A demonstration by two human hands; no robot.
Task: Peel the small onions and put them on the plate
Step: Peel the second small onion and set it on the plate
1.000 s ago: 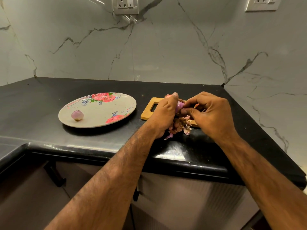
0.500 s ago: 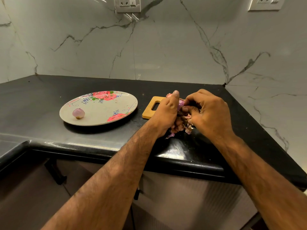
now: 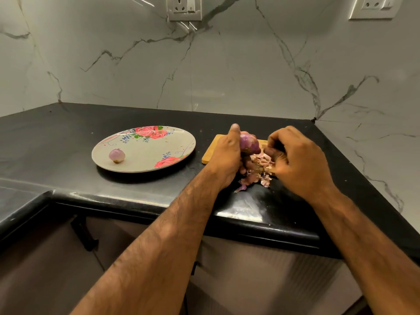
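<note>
A glossy black stone countertop (image 3: pixel 68 155) fills a corner of white marble-patterned wall (image 3: pixel 227 76), with two white wall sockets (image 3: pixel 184 7) set high. On it lies a round grey plate with pink rose prints (image 3: pixel 147 160), holding one peeled pale-purple small onion (image 3: pixel 116 155) near its left edge. Just right of the plate is a light wooden cutting board (image 3: pixel 210 153). Above the board, the left hand (image 3: pixel 227 155) grips a purple small onion (image 3: pixel 248 144), thumb up. The right hand (image 3: pixel 300 162) is curled just beside it; whether it pinches anything I cannot tell. A heap of dry pinkish onion skins (image 3: pixel 256 171) lies beneath.
</note>
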